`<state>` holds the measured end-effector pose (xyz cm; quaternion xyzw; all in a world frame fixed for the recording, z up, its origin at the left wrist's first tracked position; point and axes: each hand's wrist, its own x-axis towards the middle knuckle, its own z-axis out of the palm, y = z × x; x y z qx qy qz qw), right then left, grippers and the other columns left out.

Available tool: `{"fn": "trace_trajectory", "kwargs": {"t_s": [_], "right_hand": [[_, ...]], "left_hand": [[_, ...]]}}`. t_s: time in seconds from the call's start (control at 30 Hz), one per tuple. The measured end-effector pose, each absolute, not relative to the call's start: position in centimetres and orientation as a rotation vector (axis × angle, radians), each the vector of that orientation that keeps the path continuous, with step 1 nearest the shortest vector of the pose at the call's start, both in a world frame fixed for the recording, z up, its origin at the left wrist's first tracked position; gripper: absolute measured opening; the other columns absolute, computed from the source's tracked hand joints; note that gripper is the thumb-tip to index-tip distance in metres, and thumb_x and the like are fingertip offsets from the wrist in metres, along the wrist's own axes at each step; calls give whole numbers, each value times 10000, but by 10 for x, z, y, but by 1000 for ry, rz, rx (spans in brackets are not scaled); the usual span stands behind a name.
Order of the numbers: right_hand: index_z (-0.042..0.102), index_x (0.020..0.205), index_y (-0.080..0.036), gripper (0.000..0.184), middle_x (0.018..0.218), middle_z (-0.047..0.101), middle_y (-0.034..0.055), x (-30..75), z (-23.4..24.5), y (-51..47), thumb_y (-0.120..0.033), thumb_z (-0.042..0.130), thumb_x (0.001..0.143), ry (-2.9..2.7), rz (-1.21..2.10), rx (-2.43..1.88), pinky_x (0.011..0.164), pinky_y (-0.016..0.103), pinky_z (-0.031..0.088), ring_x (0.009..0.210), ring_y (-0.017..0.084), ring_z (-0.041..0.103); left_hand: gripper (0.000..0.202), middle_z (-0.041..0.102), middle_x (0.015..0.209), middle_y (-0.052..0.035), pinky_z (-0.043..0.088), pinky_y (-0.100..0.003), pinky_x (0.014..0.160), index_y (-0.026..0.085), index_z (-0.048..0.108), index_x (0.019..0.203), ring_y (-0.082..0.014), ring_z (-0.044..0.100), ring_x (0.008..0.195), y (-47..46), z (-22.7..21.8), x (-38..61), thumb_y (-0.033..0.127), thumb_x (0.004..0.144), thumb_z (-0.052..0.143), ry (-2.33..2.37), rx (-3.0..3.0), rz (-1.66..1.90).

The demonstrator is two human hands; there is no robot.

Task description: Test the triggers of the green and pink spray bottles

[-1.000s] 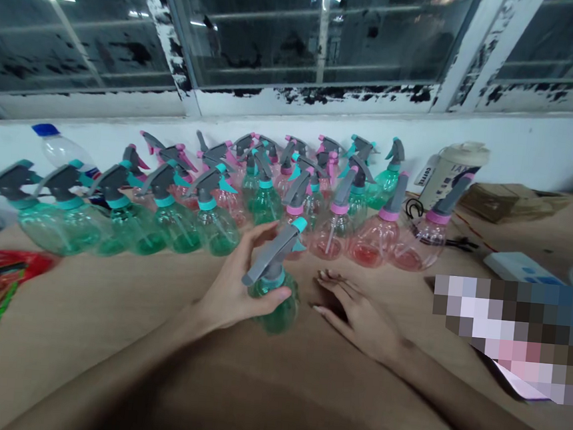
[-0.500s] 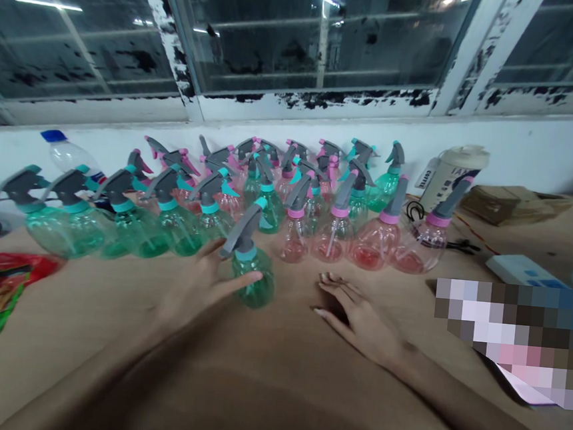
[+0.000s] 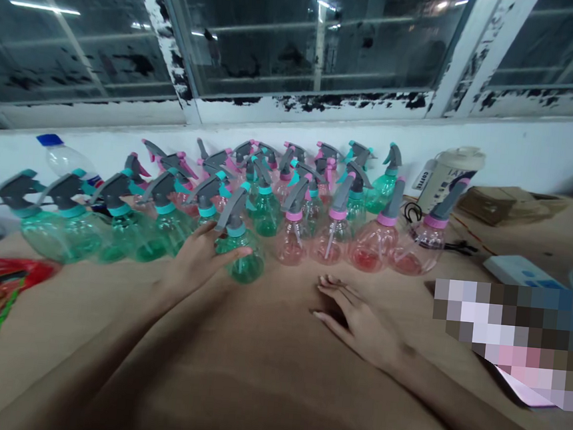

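Two-handed at worktop (image 3: 83,304): gripped green spray bottle (image 3: 249,268) w/ left hand (image 3: 197,261), thumb across front, fingers wrapped behind. Had bottle upright on worktop at front of green row, just beside pink bottles (image 3: 369,245) on its right. Rested right hand (image 3: 358,318) flat & open, palm down, near bottle but apart.

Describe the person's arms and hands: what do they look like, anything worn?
Left forearm and right forearm are bare to the frame edge: no sleeves, gloves, watch or bracelet in view. No rings can be made out on the left hand or right hand. The right hand's fingernails look longish and light; dim light hides finer detail.
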<state>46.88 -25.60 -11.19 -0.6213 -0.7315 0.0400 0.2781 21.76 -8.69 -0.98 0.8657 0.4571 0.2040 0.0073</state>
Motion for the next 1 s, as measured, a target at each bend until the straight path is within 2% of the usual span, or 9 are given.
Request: {"fn": "trace_trajectory", "kwargs": {"t_s": [0.23, 0.53, 0.67, 0.83, 1.0], "right_hand": [[471, 1258, -179, 454, 1309, 519, 99, 469, -115, -256, -414, 461, 869, -1961, 101, -1670, 1025, 435, 380, 1235, 230, 440], [472, 1254, -187, 447, 1299, 529, 94, 470, -113, -256, -414, 461, 869, -1977, 94, -1659, 1018, 438, 391, 1231, 233, 445], [473, 1252, -201, 434, 1301, 527, 90, 469, -113, -256, -405, 456, 871, -1964, 94, -1655, 1010, 450, 398, 1227, 238, 450], [479, 1246, -186, 429, 1292, 535, 94, 469, -112, -256, -396, 459, 872, -1960, 100, -1664, 1020, 440, 388, 1225, 236, 452], [465, 1258, -174, 454, 1311, 515, 100, 470, -114, -255, -412, 460, 871, -1979, 115, -1659, 1034, 437, 369, 1244, 230, 429]], "left_hand": [[563, 585, 916, -68, 471, -316, 681, 166, 589, 1030, -206, 593, 727, -83, -11, 226, 648, 754, 494, 1419, 2725, 664], [505, 608, 966, -139, 433, -390, 822, 123, 590, 970, -315, 560, 991, -91, -11, 251, 586, 811, 468, 1542, 2904, 743], [518, 644, 903, -143, 387, -458, 838, 119, 583, 948, -338, 581, 951, -87, -11, 256, 603, 804, 467, 1614, 2935, 766], [562, 671, 921, -120, 370, -437, 839, 128, 509, 1130, -316, 597, 952, -78, -14, 261, 585, 803, 493, 1622, 2930, 810], [525, 660, 961, -134, 344, -475, 858, 123, 528, 1067, -339, 564, 997, -84, -18, 263, 583, 824, 456, 1629, 2869, 878]]}}
